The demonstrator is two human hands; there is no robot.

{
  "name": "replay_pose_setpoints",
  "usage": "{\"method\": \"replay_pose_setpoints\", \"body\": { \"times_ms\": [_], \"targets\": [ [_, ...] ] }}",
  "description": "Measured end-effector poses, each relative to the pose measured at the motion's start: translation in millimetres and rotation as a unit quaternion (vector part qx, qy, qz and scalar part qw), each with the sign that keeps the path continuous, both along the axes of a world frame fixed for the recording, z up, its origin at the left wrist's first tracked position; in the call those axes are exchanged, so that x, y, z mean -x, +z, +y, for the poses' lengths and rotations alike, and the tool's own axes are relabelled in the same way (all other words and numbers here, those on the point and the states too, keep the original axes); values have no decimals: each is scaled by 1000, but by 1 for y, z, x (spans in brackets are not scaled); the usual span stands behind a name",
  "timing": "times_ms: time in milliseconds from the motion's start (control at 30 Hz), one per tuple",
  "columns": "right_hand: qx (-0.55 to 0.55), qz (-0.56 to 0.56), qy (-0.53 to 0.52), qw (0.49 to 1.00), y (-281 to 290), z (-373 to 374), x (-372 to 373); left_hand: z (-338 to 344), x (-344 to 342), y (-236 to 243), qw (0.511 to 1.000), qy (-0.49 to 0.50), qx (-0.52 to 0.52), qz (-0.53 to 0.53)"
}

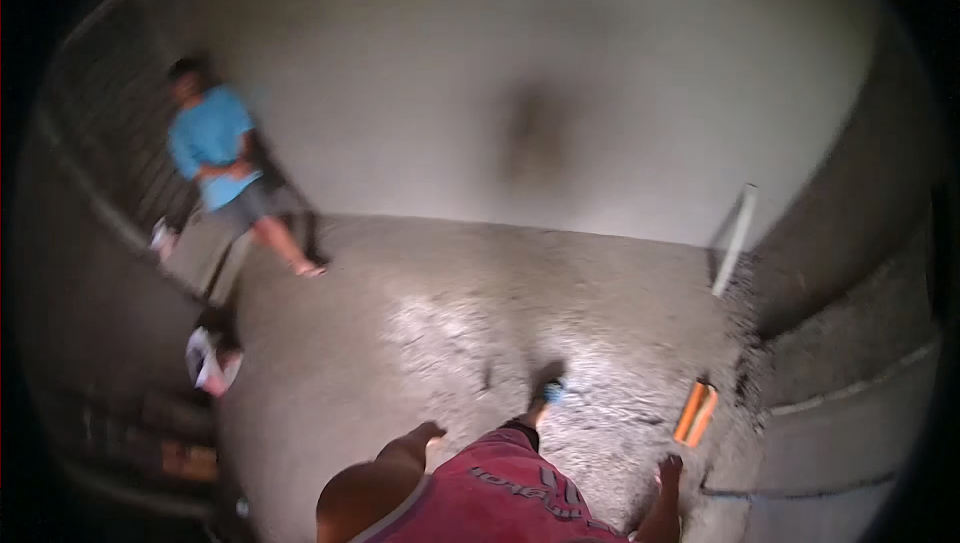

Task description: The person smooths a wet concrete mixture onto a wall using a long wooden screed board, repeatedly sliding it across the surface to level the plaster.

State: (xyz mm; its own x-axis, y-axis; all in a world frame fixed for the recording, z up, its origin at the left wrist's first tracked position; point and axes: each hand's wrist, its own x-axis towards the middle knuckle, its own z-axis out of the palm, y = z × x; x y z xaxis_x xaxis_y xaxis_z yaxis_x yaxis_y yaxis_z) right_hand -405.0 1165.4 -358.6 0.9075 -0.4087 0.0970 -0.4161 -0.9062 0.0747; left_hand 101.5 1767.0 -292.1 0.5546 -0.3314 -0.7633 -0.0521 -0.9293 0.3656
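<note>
My left hand (428,432) hangs low beside my red sleeveless shirt, over the bare grey floor (320,423). Blur hides how its fingers are set, and nothing can be made out in it. On the other side, my right hand (669,469) hangs at the end of a lowered arm, its fingers also smeared. An orange plastering float (696,413), rectangular with a paler raised bar, lies on the floor a little beyond that hand, apart from it. Ahead of my body, my foot in blue footwear (554,390) stands on the rough, shiny floor.
A person in a blue shirt (212,138) leans near the far left corner, legs stretched out. A pale pipe (736,240) stands tilted by the smooth far wall (420,123). Beside the left wall sits a white and pink bag (212,361). Dark debris (745,323) lines the right side.
</note>
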Motion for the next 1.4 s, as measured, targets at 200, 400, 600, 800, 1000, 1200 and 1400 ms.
{"method": "replay_pose_setpoints", "body": {
  "times_ms": [200, 400, 600, 800, 1000, 1200, 1400],
  "targets": [
    [-444, -19, -245, 862, 71, -34, -175, -174, -95, -4, 991, -134, -23, 10],
    [-590, -286, -489, 575, 87, -93, -158, -460, -245, -5, 859, -416, 179, -240],
    [-612, -32, -557, 560, 26, -130, -71, -798, -291, -12, 863, -393, 226, -222],
    [-625, -101, -531, 563, 51, -310, -129, -1065, -303, 4, 886, -386, 162, -199],
    [-287, -150, -346, 880, 87, -527, -128, -1371, -240, 75, 890, -301, 293, -179],
    [-513, -189, -555, 627, 170, -658, -192, -1535, -274, 76, 901, -329, 183, -215],
    [-457, 8, -483, 747, 160, -725, -195, -1574, -281, 35, 904, -257, 217, -265]
  ]
}}
